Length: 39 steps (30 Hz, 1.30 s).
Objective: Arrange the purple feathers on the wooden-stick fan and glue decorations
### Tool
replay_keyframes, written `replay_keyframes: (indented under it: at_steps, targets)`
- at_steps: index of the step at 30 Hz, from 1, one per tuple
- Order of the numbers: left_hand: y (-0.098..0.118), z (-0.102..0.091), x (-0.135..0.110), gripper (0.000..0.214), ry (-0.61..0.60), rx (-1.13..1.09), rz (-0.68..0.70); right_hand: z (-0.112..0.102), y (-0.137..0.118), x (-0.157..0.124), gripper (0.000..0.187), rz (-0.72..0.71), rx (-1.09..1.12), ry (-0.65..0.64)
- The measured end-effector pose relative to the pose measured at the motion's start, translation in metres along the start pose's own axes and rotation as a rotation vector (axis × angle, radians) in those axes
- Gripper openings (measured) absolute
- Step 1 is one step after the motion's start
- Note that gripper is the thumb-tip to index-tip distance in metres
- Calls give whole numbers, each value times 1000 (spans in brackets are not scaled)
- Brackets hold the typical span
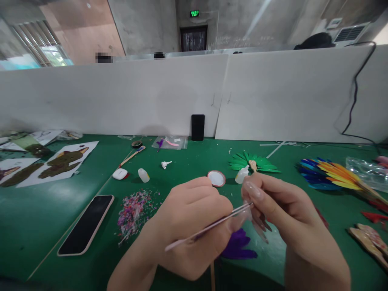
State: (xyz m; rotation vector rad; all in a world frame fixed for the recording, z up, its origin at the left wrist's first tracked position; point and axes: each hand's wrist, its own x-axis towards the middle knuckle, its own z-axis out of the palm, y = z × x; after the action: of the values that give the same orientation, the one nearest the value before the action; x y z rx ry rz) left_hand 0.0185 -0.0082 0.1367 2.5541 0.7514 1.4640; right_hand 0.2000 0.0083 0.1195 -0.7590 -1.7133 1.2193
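My left hand (194, 222) is closed around slim pinkish tweezers (209, 229), their thin tips pointing right. Those tips reach the fingers of my right hand (281, 210), where thumb and forefinger are pinched together. Whatever lies in that pinch is too small or hidden to make out. Beneath both hands, purple feathers (239, 245) lie on the green table, partly covered by my left hand. A wooden stick (213, 277) shows below them. Just beyond the hands are a round white dish with a reddish rim (216, 178) and a small white squeeze bottle (241, 175).
To the left lie a phone (86, 225), colourful scraps (135, 214), another small bottle (143, 175) and a white nozzle cap (165, 164). A green feather fan (253, 162) and blue-and-yellow feathers (336, 174) lie at right. A white partition (136, 97) stands behind.
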Motion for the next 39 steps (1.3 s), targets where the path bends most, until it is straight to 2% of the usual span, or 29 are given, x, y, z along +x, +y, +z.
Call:
replay_keyframes:
  at_steps: [4, 9, 13, 16, 23, 27, 32, 39]
  targets:
    - [0, -2, 4, 19, -20, -33, -7, 0, -2, -1, 32, -9, -39, -2]
    - [1, 0, 5, 20, 19, 34, 28, 0, -2, 0, 33, -39, -76, 21]
    - [1, 4, 1, 17, 58, 53, -31, 1, -2, 4, 33, -74, -140, 69]
    - [1, 6, -2, 19, 67, 115, -14, 0, -3, 5, 30, -95, -200, 108]
    - [2, 4, -3, 17, -74, 255, 16, -7, 1, 6, 28, -36, -214, 145]
    - [0, 1, -4, 19, -143, 214, 15, -10, 5, 6, 30, 9, -163, 100]
    - [-5, 1, -6, 23, -111, 193, 69, -12, 12, 6, 30, 73, -117, 37]
    - [-7, -1, -6, 27, -95, 148, 30, -10, 17, 9, 26, 110, -28, -33]
